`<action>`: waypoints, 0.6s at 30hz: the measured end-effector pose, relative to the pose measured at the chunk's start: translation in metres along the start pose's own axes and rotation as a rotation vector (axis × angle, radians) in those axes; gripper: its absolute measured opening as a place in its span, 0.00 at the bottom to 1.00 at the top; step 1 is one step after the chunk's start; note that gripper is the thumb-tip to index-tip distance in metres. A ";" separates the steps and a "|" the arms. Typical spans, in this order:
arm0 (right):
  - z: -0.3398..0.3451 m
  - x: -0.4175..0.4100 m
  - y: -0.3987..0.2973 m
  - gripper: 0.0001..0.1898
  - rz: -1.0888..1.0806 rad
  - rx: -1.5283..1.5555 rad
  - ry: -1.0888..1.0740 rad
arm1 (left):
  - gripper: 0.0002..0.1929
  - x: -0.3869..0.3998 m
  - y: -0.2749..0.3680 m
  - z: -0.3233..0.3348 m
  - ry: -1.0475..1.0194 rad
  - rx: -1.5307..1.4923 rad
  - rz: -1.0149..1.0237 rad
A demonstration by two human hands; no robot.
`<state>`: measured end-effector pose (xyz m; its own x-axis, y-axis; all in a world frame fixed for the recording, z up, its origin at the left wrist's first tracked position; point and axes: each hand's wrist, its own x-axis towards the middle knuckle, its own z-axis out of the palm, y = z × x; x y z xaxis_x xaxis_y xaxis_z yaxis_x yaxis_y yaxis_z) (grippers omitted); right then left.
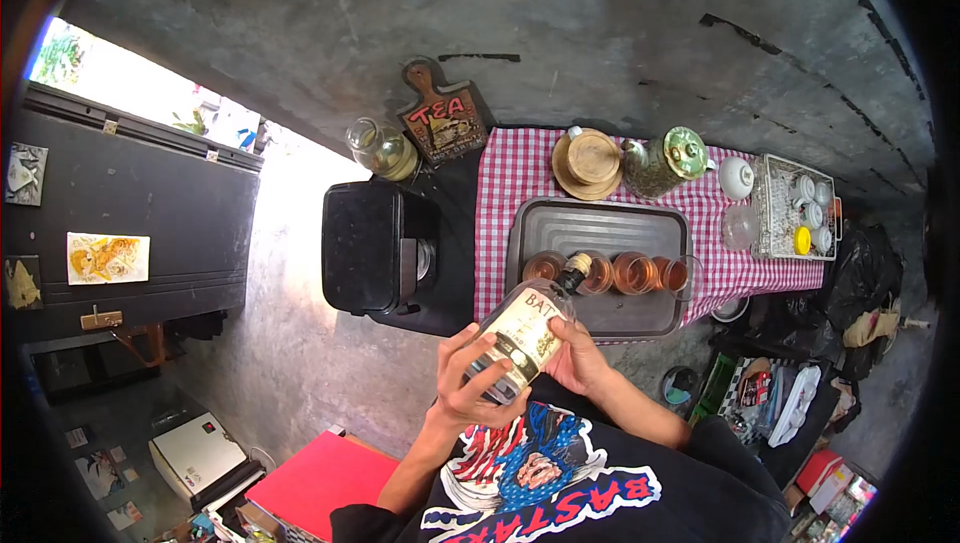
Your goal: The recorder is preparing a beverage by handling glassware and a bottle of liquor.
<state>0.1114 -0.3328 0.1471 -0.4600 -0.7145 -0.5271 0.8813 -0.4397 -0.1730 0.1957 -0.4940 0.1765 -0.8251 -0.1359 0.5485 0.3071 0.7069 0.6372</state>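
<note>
A clear glass bottle point(529, 333) with a cream and black label rests tilted between my two hands, close to my chest. My left hand point(476, 385) wraps its lower end with the fingers spread over the label. On the other side, my right hand point(577, 355) grips the body with the thumb on the label. The bottle's capped neck points away from me, over the near part of a dark serving tray point(600, 222). In a row on that tray stand several glasses of amber-pink drink point(635, 273); the bottle neck partly covers the ones at left.
A red-checked cloth point(499, 190) lies under the tray. Behind it stand a stacked wooden piece point(592, 160), a green-lidded pitcher point(684, 154) and a wire basket of cups point(796, 205). A black bin-like box point(364, 246), glass carafe point(382, 149) and tea sign point(442, 119) are at left.
</note>
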 end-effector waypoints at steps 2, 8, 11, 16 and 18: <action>0.001 0.002 0.000 0.25 0.016 -0.023 0.015 | 0.28 -0.004 -0.001 0.000 -0.027 0.031 0.021; -0.002 0.011 -0.006 0.30 -0.081 -0.176 0.028 | 0.33 -0.006 -0.002 -0.008 -0.115 -0.031 -0.064; -0.001 0.019 -0.016 0.35 -0.229 -0.386 0.002 | 0.35 0.000 -0.006 -0.016 -0.110 -0.073 -0.114; 0.013 0.038 -0.047 0.45 -0.409 -0.695 -0.029 | 0.25 -0.005 -0.026 -0.038 -0.077 -0.058 -0.334; 0.012 0.048 -0.057 0.45 -0.436 -0.724 -0.022 | 0.22 -0.007 -0.032 -0.033 -0.088 -0.028 -0.363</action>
<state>0.0379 -0.3486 0.1418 -0.7705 -0.5753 -0.2746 0.4725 -0.2262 -0.8518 0.2069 -0.5383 0.1701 -0.9200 -0.3132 0.2356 -0.0016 0.6041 0.7969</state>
